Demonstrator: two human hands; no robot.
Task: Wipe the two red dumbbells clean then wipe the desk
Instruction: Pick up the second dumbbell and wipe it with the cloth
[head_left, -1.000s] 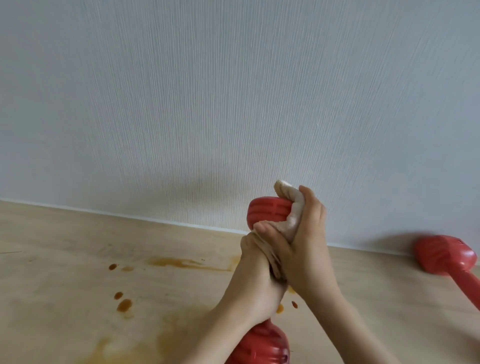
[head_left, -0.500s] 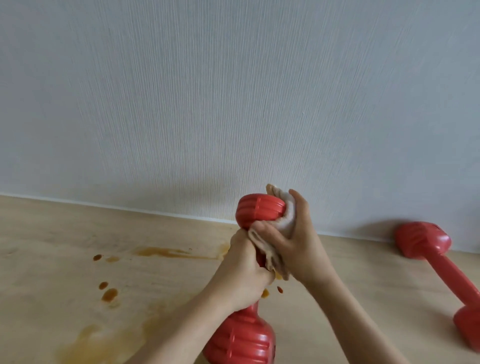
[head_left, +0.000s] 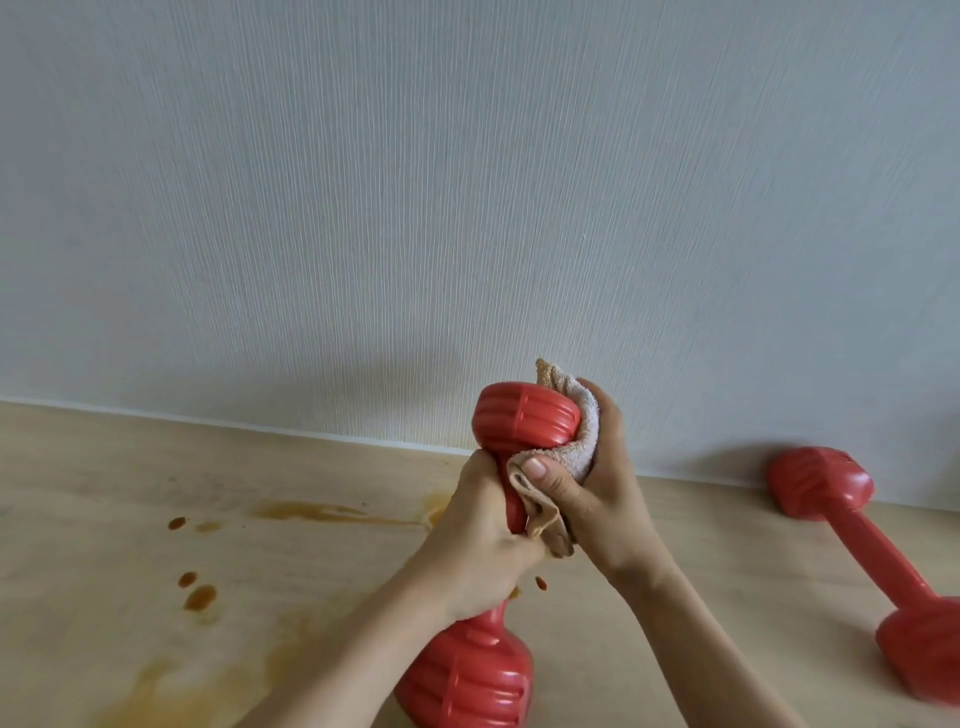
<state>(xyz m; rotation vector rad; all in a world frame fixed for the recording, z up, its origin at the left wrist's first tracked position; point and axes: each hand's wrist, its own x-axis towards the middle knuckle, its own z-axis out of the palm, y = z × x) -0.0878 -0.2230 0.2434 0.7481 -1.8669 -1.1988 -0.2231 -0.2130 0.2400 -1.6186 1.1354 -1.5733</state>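
A red dumbbell is held upright above the wooden desk. My left hand grips its handle, and its lower head shows below my wrist. My right hand holds a stained beige cloth against the right side of the upper head, thumb pressing the cloth near the neck. A second red dumbbell lies on the desk at the right, one head by the wall.
Brown liquid stains streak the desk left of my hands, with drops and a wide smear toward the near left. A pale textured wall stands right behind the desk.
The cloth has slid from the top of the upper head down its right side, baring more of the head. The view has shifted, showing more of the second dumbbell.
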